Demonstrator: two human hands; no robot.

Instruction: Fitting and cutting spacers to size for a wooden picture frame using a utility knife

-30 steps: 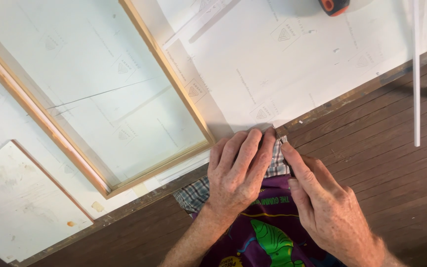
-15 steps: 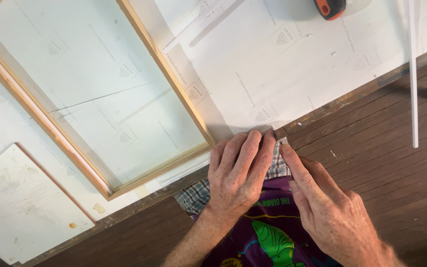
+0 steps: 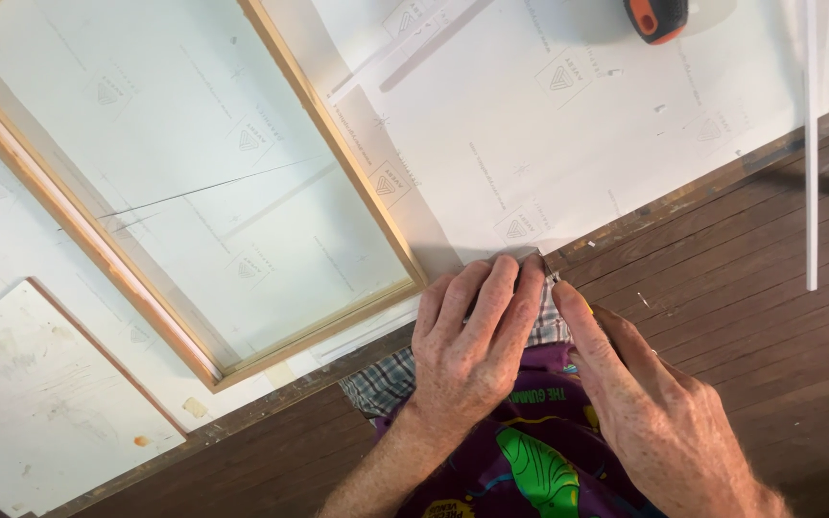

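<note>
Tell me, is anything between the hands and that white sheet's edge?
Nothing visible. The left hand lies flat on the white sheet's edge, and the right hand has its fingers at the same spot.

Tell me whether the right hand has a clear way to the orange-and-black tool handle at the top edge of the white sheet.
Probably yes: only bare white sheet lies between the right hand and the orange-and-black tool handle, though the handle lies far up the table.

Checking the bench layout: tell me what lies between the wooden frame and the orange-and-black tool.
Head view: only white sheeting between the wooden frame and the tool; faint marks and lines, no loose object.
</note>
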